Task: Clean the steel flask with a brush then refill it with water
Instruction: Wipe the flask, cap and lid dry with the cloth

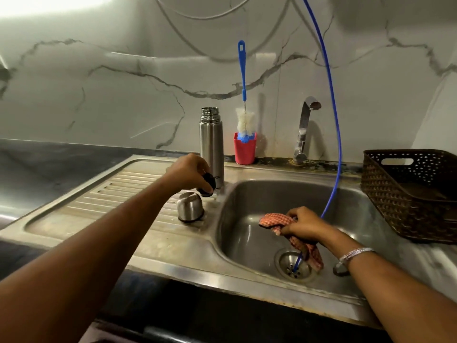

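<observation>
Steel flask point(211, 142): brushed silver, dark lettering low on the body. Flask cup point(190, 206): silver, dark rim. Stopper point(207, 184): black. Bottle brush point(243, 95): blue handle, cream bristles, blue tip tuft. Holder cup point(244, 151): red-pink. Hose point(333, 115): blue. Cloth point(277, 222): orange-and-white check. Basket point(385, 194): dark brown, woven perforated pattern. Sink point(247, 194): grey steel, ribbed drainboard. Wall point(99, 95): white marble, grey veins. Tabletop point(49, 159): dark grey. Bracelet point(356, 253): silver.

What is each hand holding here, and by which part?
Left hand grips the black stopper by its upper side. Right hand grips the checked cloth, bunched at its middle.
</observation>
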Available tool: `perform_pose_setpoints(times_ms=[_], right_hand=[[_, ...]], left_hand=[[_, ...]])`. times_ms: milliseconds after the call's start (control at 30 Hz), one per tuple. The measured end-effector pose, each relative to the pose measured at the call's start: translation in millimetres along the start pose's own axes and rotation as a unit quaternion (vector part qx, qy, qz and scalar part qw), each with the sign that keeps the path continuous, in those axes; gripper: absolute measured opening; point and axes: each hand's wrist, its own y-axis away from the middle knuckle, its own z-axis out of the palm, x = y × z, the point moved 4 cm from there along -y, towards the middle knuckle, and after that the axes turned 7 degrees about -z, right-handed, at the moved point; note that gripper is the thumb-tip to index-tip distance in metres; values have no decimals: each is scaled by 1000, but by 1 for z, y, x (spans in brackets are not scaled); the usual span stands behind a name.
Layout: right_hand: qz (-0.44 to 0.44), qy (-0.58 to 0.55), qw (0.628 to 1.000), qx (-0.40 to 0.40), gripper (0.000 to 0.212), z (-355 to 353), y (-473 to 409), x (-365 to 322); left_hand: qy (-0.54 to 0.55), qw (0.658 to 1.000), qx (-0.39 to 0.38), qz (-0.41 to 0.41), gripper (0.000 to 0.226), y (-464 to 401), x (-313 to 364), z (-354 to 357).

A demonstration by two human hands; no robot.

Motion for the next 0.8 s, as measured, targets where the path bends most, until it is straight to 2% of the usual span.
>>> perform_pose_setpoints(times_ms=[133, 233, 367, 467, 567, 600, 667, 733, 800], right_hand=[[-11, 36, 999, -14, 63, -1, -1, 2], [-18, 43, 999, -27, 70, 0, -1, 3], [-16, 49, 998, -44, 67, 2, -2, 4], [-19, 49, 998, -46, 64, 1, -3, 4], [-16, 36, 998, -48, 68, 1, -4, 5], [-15, 32, 998, -50, 69, 2, -4, 5], [-12, 21, 999, -47, 69, 4, -3, 5], [-11, 0, 999, -34, 65, 2, -3, 4], [-19, -48, 999, -12, 58, -3, -2, 3]], left_hand=[[-21, 999, -44, -18, 53, 0, -12, 7], [5, 999, -44, -30, 61, 0, -16, 10], [39, 998, -25, -43, 81, 8, -21, 10], [-48, 996, 35, -61, 82, 24, -30, -4], [-156, 983, -5, -96, 100, 42, -43, -8], [-161, 982, -23, -100, 97, 46, -47, -6], [-124, 989, -12, -84, 73, 56, -46, -2], [-94, 993, 50, -52, 64, 68, -38, 0], [-87, 990, 114, 14, 62, 82, -22, 1]])
